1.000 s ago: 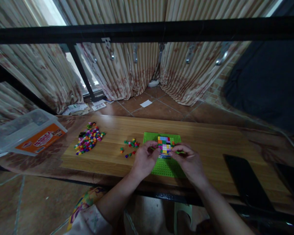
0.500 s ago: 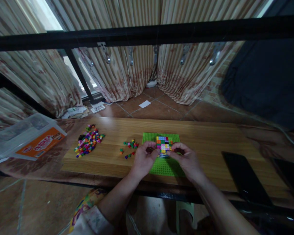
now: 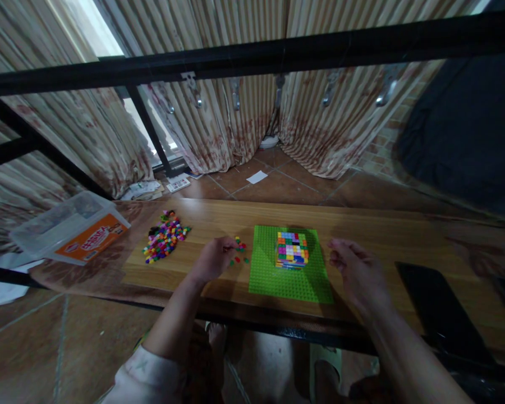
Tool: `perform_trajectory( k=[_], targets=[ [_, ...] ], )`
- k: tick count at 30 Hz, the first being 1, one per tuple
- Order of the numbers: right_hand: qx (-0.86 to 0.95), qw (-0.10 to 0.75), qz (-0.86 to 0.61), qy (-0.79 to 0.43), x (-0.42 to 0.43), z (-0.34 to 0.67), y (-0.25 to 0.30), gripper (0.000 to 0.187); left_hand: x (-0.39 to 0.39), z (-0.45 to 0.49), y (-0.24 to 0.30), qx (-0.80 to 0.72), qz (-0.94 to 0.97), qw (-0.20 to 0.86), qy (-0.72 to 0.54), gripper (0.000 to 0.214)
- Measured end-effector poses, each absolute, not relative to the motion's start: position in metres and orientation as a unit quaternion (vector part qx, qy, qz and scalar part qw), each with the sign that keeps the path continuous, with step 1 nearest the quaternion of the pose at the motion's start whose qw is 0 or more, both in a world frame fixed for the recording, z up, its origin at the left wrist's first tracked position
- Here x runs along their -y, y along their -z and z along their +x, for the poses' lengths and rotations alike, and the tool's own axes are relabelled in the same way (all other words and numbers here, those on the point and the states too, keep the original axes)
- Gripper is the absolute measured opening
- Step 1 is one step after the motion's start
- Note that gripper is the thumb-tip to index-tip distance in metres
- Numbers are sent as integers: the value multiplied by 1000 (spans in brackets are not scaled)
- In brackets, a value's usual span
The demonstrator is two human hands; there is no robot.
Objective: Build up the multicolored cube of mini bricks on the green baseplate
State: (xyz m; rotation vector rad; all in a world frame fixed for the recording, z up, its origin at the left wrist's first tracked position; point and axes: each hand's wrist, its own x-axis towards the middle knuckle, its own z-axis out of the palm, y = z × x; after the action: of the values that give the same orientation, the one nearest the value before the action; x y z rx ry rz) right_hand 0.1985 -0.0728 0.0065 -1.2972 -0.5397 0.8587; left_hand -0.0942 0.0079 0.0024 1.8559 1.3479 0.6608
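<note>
My left hand (image 3: 214,259) is over the wooden board, its fingertips pinched together at a small group of loose toy bricks (image 3: 240,246). Whatever sits between those fingers is too small to make out. A multicoloured block of stacked bricks (image 3: 292,249) stands on the green baseplate (image 3: 269,280), with neither hand touching it. To the right of the baseplate, my right hand (image 3: 357,270) hovers with fingers loosely bent and a little apart; I see nothing in it.
A larger heap of mixed bricks (image 3: 166,238) lies on the left of the wooden board (image 3: 210,216). Beyond it is a clear plastic box with an orange label (image 3: 95,238). A dark flat phone-like slab (image 3: 441,308) lies on the right. A black rail (image 3: 252,59) crosses ahead.
Both hands have let go of the brick block. My left hand moved left to the loose bricks, and my right hand drew away to the right. The view shifted slightly.
</note>
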Motion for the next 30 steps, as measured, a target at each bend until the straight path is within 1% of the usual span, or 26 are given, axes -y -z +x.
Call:
perform_trajectory(
  k=[4, 8, 12, 20, 24, 26, 28, 30],
  targets=[
    [264, 675, -585, -365, 73, 196, -4, 27, -10, -113, 2, -539, 733, 346, -229, 12],
    [272, 671, -589, -359, 73, 196, -4, 27, -6, -113, 1, -528, 757, 341, -181, 13],
    [273, 665, -594, -360, 74, 193, -4, 30, 1, -98, -6, -560, 777, 263, -119, 15],
    [282, 640, -618, -358, 73, 193, 3, 28, 11, -74, -1, -581, 793, 174, -60, 12],
    [287, 645, -618, -346, 73, 193, 2, 26, 9, -74, 1, -573, 796, 173, -89, 15],
    [294, 651, -613, -339, 73, 190, -2, 25, 9, -74, -3, -561, 795, 189, -131, 15],
    [314, 647, -616, -319, 75, 186, -7, 23, 11, -73, -9, -527, 794, 234, -193, 13],
    [358, 630, -619, -304, 78, 179, -13, 19, 16, -67, -15, -478, 780, 308, -263, 12]
  ],
)
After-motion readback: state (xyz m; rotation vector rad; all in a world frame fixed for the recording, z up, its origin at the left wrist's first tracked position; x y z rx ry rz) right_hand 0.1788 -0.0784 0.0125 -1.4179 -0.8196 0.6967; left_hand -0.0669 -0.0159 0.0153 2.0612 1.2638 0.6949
